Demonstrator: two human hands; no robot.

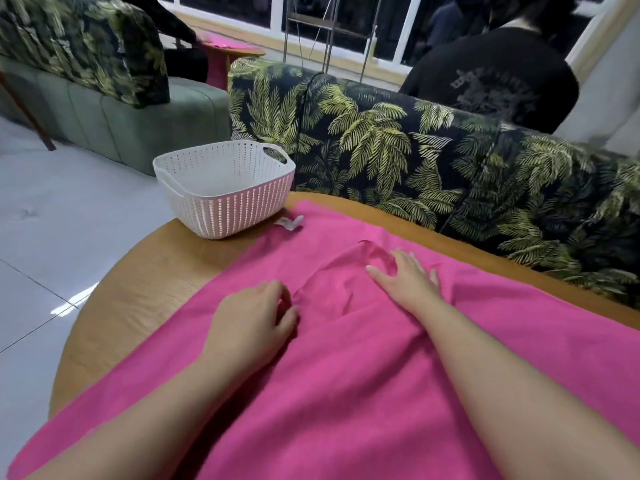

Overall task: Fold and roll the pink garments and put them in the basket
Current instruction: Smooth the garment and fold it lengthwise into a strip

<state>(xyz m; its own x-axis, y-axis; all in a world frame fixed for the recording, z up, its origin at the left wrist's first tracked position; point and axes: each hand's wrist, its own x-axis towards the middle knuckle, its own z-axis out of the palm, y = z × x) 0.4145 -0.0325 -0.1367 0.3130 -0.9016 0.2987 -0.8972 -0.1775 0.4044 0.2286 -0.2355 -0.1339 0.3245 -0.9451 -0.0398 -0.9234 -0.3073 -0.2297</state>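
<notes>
Head view: pink garment (363,341) spread flat over round wooden counter (131,299), ready for folding. Right hand (405,275) flat, fingers straight, smoothing a wrinkle. Left hand (252,320) loosely curled, pinching a crease. White basket (221,192) empty at the counter's far edge.

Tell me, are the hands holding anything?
Left hand seems to pinch a wrinkle in the pink garment; right hand just presses flat on it.
</notes>
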